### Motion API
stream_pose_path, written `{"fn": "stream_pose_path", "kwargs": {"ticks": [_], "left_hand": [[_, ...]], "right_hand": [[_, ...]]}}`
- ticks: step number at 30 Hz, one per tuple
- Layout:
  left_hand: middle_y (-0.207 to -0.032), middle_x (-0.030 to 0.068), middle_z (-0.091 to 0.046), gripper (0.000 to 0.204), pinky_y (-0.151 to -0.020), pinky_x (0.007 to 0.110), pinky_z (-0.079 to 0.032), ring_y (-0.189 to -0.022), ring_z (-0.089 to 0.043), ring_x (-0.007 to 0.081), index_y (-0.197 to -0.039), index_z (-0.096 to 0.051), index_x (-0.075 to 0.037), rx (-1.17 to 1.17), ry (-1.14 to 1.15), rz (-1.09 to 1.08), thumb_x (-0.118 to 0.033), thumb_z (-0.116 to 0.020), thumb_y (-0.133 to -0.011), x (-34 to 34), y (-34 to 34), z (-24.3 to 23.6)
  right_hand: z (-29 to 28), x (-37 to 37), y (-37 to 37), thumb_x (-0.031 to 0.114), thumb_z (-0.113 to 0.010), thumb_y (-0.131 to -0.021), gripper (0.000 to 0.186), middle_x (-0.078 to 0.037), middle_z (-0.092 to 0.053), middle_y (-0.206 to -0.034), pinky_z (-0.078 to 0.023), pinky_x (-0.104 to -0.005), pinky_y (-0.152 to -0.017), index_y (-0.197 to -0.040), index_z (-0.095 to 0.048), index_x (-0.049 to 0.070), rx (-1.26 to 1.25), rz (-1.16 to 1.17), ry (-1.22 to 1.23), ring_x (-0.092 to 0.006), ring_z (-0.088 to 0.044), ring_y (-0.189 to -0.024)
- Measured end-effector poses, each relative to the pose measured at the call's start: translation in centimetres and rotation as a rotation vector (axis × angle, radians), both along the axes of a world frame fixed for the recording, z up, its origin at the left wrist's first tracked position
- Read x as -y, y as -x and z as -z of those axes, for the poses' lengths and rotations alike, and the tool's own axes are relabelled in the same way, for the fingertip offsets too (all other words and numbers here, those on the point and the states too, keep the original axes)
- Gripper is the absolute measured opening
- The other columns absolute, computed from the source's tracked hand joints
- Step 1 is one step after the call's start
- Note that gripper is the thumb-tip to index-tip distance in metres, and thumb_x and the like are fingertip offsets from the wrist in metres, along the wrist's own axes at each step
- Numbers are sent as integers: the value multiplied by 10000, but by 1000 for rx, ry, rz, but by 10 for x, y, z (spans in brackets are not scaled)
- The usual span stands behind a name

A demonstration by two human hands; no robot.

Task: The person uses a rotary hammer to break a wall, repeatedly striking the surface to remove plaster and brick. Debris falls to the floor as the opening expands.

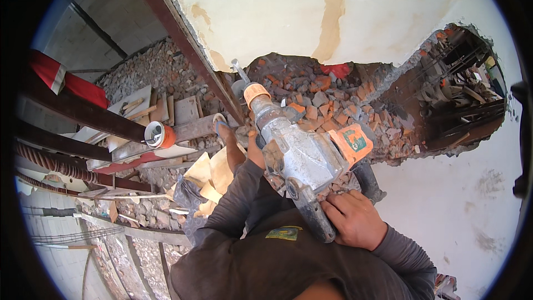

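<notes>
A demolition hammer (302,153) with a dusty grey metal body and orange parts lies slantwise in front of my torso. Its steel chisel (240,70) points up and away, close to the lower broken edge of the pale plastered wall (266,16). My right hand (355,219) is wrapped round the black rear handle (312,214). On the near left side of the body, my left hand (255,150) holds the tool from beneath; most of its fingers are hidden behind the housing.
Broken brick rubble (322,103) fills the hole below the wall. At right, a ragged opening (455,89) shows bars and debris. Dark beams (83,105) cross the left side, with an orange-and-white bucket (160,135) beside a plank. My sandalled foot (220,122) stands on that plank.
</notes>
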State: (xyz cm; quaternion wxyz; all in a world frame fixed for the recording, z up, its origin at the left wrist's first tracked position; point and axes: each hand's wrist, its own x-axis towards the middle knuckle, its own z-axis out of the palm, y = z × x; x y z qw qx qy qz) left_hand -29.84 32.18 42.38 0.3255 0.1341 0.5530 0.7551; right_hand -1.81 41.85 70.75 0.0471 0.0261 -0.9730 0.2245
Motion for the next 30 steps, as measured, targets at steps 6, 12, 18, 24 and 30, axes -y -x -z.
{"fn": "stream_pose_path", "kwargs": {"ticks": [6,12,18,24,30], "left_hand": [[-1059,118,-697,374,-852,337,-538,-951,-664,181,-1150,-580,28,-127,133,-61,-129,-775,-872,3,17,-9],[-1045,143,-697,422,-820,355,-528,-906,-659,189,-1094,-628,37,-207,172,-124,-218,-824,-821,-1,32,23],[-885,140,-705,351,-758,357,-525,-823,-659,187,-978,-684,50,-129,144,-111,-225,-815,-805,0,45,30],[-801,137,-712,319,-720,368,-522,-750,-667,198,-899,-700,47,-161,192,-63,-234,-814,-798,-1,67,37],[-814,148,-721,325,-726,368,-525,-760,-674,196,-890,-698,53,-176,127,-18,-238,-811,-801,-3,78,44]], "right_hand": [[-7,13,10,227,-786,-646,558,-93,-609,-988,-514,-362,-744,-1140,-632,20,-65,35,-79,-263,-654,-825],[0,22,18,237,-797,-639,553,-109,-603,-967,-533,-385,-719,-1110,-618,11,-75,53,-24,-282,-660,-806],[5,23,28,250,-778,-678,488,-111,-606,-890,-536,-382,-699,-1068,-618,3,-137,81,-12,-287,-663,-775],[17,22,41,252,-756,-716,437,-108,-596,-839,-539,-377,-657,-1035,-624,-16,-170,62,-18,-273,-659,-753],[27,17,47,235,-740,-724,332,-103,-586,-796,-536,-384,-658,-930,-614,9,-195,55,-6,-277,-651,-715]]}}
